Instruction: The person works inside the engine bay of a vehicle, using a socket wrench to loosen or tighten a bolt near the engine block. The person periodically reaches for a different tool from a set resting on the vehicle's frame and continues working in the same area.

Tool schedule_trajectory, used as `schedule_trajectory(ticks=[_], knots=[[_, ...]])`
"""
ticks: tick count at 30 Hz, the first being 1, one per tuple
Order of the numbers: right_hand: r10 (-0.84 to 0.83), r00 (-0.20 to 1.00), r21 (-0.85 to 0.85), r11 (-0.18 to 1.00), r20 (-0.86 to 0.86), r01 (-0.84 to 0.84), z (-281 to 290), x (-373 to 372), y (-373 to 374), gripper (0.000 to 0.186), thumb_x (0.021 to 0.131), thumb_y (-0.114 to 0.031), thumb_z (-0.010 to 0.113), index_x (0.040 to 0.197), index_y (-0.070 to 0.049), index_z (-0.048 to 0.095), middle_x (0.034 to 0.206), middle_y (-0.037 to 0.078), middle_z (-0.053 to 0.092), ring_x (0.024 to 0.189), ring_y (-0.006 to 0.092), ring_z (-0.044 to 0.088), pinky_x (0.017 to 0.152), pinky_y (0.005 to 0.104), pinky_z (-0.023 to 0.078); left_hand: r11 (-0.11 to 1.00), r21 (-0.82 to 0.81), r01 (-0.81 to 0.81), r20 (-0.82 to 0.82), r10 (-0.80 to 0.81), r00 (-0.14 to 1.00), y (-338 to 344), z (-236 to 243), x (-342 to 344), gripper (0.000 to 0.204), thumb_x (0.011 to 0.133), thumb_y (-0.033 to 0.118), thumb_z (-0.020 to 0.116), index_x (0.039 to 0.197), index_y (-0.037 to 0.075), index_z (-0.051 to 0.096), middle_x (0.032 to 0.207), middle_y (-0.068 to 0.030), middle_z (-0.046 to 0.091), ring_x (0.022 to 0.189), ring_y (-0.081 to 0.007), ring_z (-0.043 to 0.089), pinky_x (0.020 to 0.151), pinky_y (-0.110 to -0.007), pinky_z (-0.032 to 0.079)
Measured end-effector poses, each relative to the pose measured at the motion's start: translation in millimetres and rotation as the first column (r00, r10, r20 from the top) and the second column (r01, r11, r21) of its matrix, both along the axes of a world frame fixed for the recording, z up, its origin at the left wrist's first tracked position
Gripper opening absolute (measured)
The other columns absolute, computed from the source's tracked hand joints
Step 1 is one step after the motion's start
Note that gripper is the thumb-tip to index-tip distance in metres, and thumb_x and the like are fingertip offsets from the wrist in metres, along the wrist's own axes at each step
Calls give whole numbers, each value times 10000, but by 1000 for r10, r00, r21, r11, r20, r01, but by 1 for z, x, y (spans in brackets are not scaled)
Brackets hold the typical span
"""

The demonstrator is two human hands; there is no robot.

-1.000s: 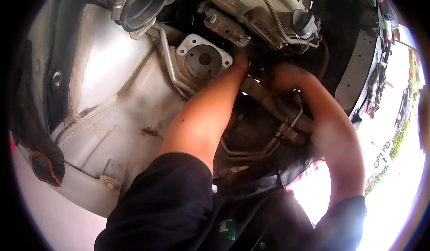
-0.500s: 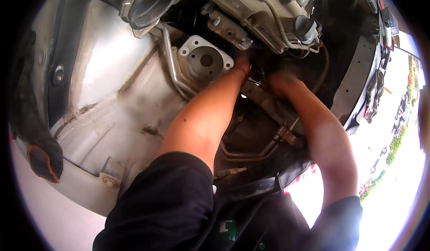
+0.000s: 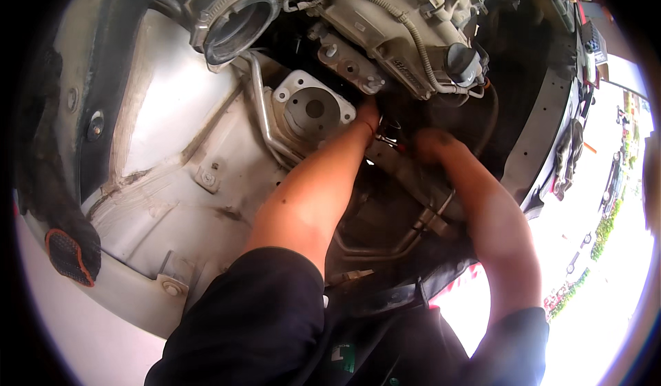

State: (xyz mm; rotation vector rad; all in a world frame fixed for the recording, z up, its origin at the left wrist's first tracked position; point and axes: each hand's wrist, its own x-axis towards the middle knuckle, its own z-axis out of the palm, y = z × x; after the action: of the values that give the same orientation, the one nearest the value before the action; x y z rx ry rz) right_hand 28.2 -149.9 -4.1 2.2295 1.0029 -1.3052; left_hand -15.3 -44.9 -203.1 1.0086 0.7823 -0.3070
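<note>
My left hand reaches into a dark gap in the engine bay, beside a round metal mount plate and just below a bracket with studs; its fingers are hidden. My right hand is curled in shadow right of it, next to a thin shiny metal piece with a bit of red; what its fingers grip is too dark to make out. Both forearms stretch in from the lower edge, over metal pipes and a crossmember.
The engine with corrugated hoses hangs at the top, beside an open intake duct. The white painted inner body panel fills the left. The bay's dark edge curves down the right, with bright outdoors, greenery and parked vehicles beyond.
My right hand and forearm have shifted left, closer to my left hand. My left hand stays in the gap. The engine bay sits slightly lower in the picture.
</note>
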Motion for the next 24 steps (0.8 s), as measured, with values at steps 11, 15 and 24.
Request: schedule_trajectory(ticks=[11, 15, 24], knots=[[-455, 852, -239, 885, -260, 399, 50, -1, 74, 341, 774, -335, 531, 840, -18, 638, 745, 170, 637, 707, 272, 635, 644, 382, 494, 996, 85, 39, 43, -43, 998, 25, 11, -18, 465, 919, 413, 277, 1105, 66, 524, 983, -110, 576, 842, -215, 554, 649, -327, 448], [-159, 978, -56, 987, -138, 153, 2, 2, 11, 347, 768, -362, 559, 840, -34, 648, 714, 143, 634, 673, 219, 631, 642, 359, 494, 1000, 13, -3, -49, 3, 999, 24, 12, -7, 526, 915, 466, 267, 1094, 52, 537, 945, -96, 591, 758, -202, 581, 596, -323, 476], [-274, 952, 329, 919, 134, 218, 44, -4, 94, 393, 765, -393, 576, 937, -40, 610, 731, 125, 628, 617, 204, 625, 633, 332, 498, 986, -155, 69, -129, -89, 988, 37, 94, -5, 531, 903, 490, 253, 1161, 94, 496, 993, -83, 565, 867, -181, 529, 723, -299, 443]])
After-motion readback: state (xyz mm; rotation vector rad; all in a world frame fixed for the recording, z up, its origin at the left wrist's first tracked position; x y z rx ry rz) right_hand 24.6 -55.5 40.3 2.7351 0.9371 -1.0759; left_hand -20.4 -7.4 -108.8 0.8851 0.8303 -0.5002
